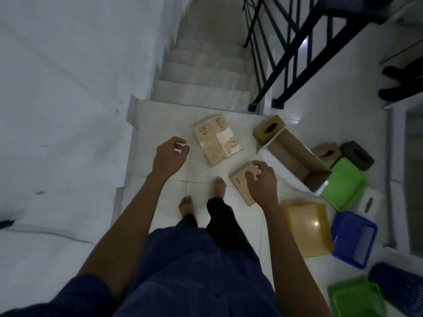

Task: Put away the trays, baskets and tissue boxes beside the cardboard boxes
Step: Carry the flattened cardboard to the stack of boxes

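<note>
I stand barefoot on a white tiled landing. My left hand [170,156] hangs over the floor with loosely curled fingers and holds nothing. My right hand [262,183] hovers with spread fingers over a flat brown tissue box [240,184] that lies on the tiles by my right foot; I see no grip on it. A taped cardboard box [216,139] with writing lies ahead, and an open cardboard box [297,161] is to its right. Around it are a brown tissue box [269,129], another brown one [327,153], a dark grey one [357,155], a white one [368,203], a green tray [345,185], a yellow tray [306,229] and a blue basket [353,239].
Stairs [203,72] drop away straight ahead past the landing edge. A black railing [286,53] runs on the right of them. A white wall [68,110] closes the left side. At bottom right lie another green tray [357,298] and a dark blue basket [398,284].
</note>
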